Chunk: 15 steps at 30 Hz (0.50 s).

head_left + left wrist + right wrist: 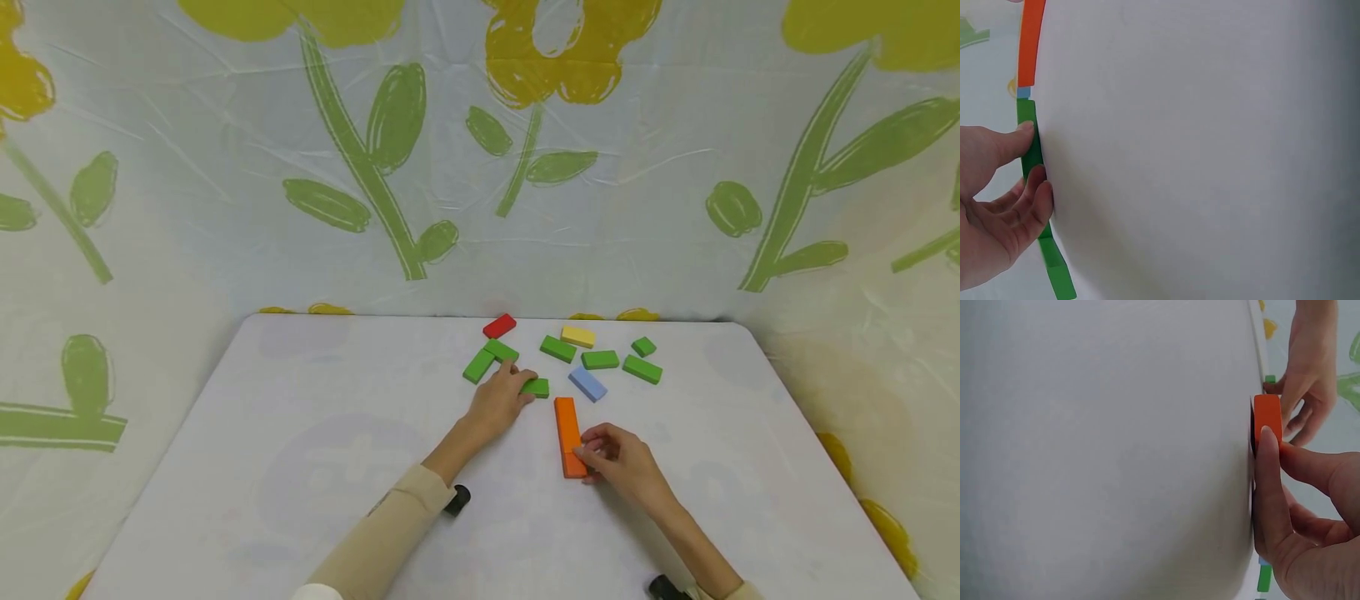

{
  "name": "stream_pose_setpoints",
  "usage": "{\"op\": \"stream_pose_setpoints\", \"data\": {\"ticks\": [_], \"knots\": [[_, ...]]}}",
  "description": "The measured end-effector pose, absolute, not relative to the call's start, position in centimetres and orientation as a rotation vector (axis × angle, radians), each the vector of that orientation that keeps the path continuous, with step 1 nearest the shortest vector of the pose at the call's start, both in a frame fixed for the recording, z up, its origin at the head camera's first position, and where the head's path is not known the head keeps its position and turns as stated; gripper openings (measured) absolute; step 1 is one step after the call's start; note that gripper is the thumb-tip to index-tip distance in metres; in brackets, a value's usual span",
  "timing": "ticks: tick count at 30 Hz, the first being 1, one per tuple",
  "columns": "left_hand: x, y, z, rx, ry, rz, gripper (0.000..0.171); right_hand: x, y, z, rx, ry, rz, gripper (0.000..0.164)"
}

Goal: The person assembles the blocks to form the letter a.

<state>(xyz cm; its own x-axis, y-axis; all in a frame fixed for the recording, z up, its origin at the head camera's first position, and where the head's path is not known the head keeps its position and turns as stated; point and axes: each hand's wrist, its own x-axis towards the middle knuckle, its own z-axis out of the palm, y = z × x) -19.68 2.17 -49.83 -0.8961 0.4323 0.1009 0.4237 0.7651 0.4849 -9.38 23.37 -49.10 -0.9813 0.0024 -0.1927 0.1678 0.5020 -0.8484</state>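
Note:
My left hand (498, 402) pinches a green block (537, 387) between thumb and fingers; in the left wrist view the thumb lies on the near part of that block (1030, 140). Two orange blocks lie end to end in a line in front of me, the far one (567, 423) and the near one (573, 466). With thumb and fingertips my right hand (628, 467) grips the near orange block at its right side. In the right wrist view a finger lies against the end of this orange block (1267, 411). Part of the held green block is hidden by the left fingers.
Left of centre, two green blocks (478, 365) meet at an angle, with a red block (499, 326) behind them. A blue block (587, 384), a yellow block (578, 337) and several green blocks (642, 369) lie beyond the orange pair on the white table (315, 400). A flowered cloth (622, 233) hangs behind.

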Motion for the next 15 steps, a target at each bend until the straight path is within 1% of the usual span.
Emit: {"op": "stream_pose_setpoints", "data": {"ticks": [15], "knots": [[-18.84, 1.54, -49.76, 0.684, 2.894, 0.880, 0.037, -9.77, 23.22, -49.22, 0.115, 2.646, -1.447, 0.023]]}}
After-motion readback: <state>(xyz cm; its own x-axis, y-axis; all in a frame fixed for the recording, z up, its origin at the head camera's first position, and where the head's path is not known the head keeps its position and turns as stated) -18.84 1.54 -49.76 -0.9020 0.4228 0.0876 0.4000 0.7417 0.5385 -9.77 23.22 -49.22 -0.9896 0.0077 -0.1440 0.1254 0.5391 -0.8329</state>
